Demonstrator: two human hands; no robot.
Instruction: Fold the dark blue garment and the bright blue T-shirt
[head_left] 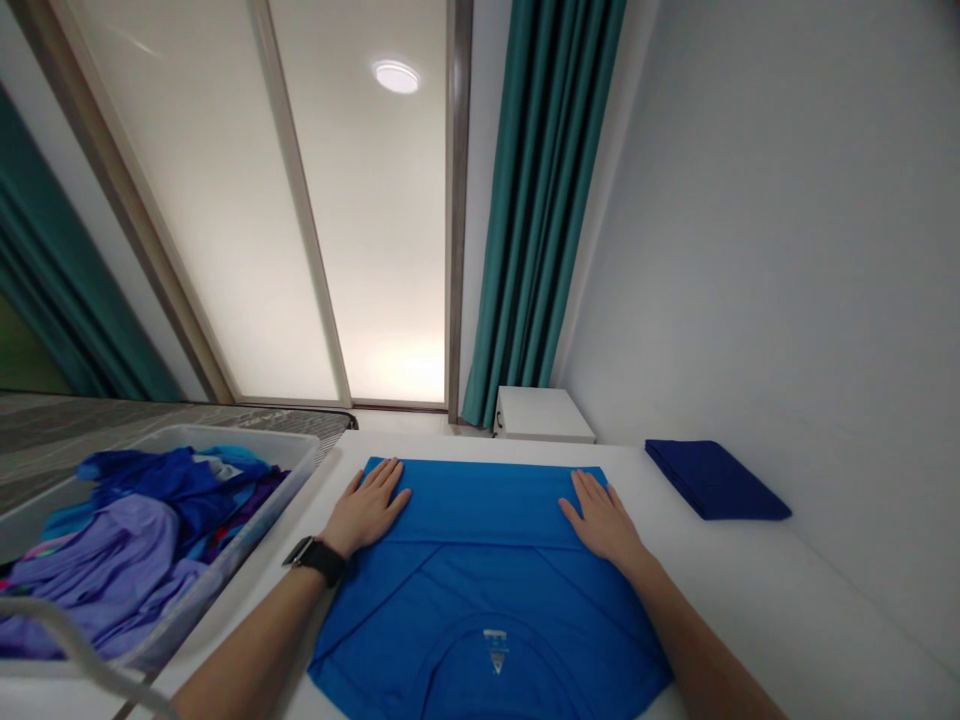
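A blue shirt (480,580) lies flat on the white table (750,610), its neckline toward me and its far part folded over in a straight band. My left hand (369,508) rests flat on the band's left end, fingers spread, with a dark watch on the wrist. On the band's right end lies my right hand (604,518), palm down with the fingers apart. Neither hand grips the cloth.
A folded dark blue cloth (716,480) lies at the right by the wall. To the left stands a white bin (304,455) full of clothes. A white cabinet (544,412) is beyond the table. A pale cable or tube (75,645) crosses the lower left.
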